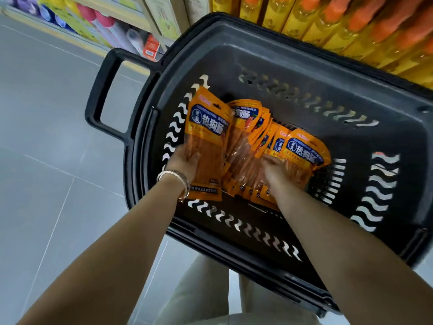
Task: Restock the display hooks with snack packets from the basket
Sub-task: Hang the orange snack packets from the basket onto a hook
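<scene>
Two bare forearms reach down into a large black plastic basket (293,66) that stands on the grey tiled floor (46,137), its loop handle (103,90) sticking out at the left end and wavy slots cut through its walls. Beyond the basket's far rim runs a row of yellow bottles with orange caps (351,19), and a shelf of mixed goods (105,24) lies past the far left corner. On the basket's bottom, toward its left end, lies a heap of orange snack packets (248,146) with blue labels, overlapping one another, their long axes running from the near wall to the far wall with the printed tops pointing away from the person. The left hand (181,164), with a silver bangle (180,181) on its wrist, grips one packet (207,137) by its lower left edge, fingers curled round it; this packet is tilted up off the heap beside the basket's left wall, its top pointing to the far wall. The right hand (277,172) lies palm down on the right side of the heap, fingers bent and pressed onto the clear lower part of the packets; whether it has closed round any I cannot tell.
</scene>
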{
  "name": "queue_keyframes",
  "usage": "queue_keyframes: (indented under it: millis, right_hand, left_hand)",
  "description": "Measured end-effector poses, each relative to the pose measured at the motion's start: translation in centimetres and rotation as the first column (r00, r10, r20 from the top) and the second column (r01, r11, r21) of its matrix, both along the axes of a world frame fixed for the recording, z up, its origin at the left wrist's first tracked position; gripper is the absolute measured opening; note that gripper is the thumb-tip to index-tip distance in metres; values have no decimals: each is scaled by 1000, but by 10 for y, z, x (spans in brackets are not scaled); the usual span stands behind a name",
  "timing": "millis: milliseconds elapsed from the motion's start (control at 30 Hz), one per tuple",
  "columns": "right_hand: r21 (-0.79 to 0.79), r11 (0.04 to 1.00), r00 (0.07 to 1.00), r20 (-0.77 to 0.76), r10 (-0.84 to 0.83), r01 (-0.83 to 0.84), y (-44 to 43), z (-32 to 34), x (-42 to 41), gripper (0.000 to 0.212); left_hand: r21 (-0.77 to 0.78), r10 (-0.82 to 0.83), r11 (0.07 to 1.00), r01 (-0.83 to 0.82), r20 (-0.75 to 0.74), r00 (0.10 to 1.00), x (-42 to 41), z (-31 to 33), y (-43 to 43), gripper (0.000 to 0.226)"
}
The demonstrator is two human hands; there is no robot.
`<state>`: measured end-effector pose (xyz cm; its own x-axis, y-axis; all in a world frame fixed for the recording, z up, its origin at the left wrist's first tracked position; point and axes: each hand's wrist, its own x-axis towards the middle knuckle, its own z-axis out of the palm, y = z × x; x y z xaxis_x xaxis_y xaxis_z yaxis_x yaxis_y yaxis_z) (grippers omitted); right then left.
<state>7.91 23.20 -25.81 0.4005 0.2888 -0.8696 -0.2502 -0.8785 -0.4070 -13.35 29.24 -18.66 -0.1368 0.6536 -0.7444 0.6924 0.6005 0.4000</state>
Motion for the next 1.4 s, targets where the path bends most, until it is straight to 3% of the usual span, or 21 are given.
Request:
queue_keyframes:
  millis: [167, 267, 467, 600, 667, 733, 900, 1000, 1100, 1167, 1267, 1400]
  right_hand:
    - [18, 999, 999, -19, 41, -41, 21, -30, -21, 27]
    - [73, 996, 997, -58, 49, -44, 32, -38, -40, 19]
    - [32, 994, 994, -11, -106, 106, 43, -40, -47, 11]
    - [74, 993, 988, 127, 83, -93, 23, -25, -37, 22]
    - [78, 985, 972, 190, 138, -155, 10, -16, -28, 15]
    - [66, 992, 970, 226, 86, -103, 0, -4, -20, 9]
    - [157, 979, 939, 300, -169, 126, -17, 34, 3, 17]
    - [150, 988, 896, 431, -104, 43, -35, 65, 20, 15]
    - [205, 977, 848, 527, -61, -57, -59, 103, 36, 33]
    - [310, 947, 821, 562, -106, -89, -77, 132, 47, 39]
    - [455, 867, 781, 609, -139, -201, -112, 180, 69, 30]
    - [666, 708, 804, 542, -243, -235, -171, 243, 101, 15]
  left_hand:
    - [-34, 43, 999, -42, 45, 998, 0, -7, 3, 33]
    - [-9, 82, 997, -81, 63, 995, -1, -10, 4, 30]
    - [-13, 119, 993, -118, 74, 990, -1, -13, 7, 31]
    - [-27, 117, 993, -116, 81, 990, 1, -12, 6, 30]
    - [-39, 120, 992, -118, 74, 990, 3, -9, 7, 30]
    - [-47, 103, 994, -101, 53, 993, 5, -3, 8, 32]
    - [5, 57, 998, -57, 17, 998, 19, 24, 6, 40]
    - [30, 40, 999, -43, 82, 996, 35, 47, -5, 44]
    - [100, 29, 994, -42, 128, 991, 53, 76, -28, 49]
    - [169, 17, 985, -42, 147, 989, 66, 100, -45, 56]
    - [270, 25, 959, -84, 212, 977, 85, 140, -71, 66]
    - [422, -44, 902, -90, 298, 954, 120, 196, -109, 47]
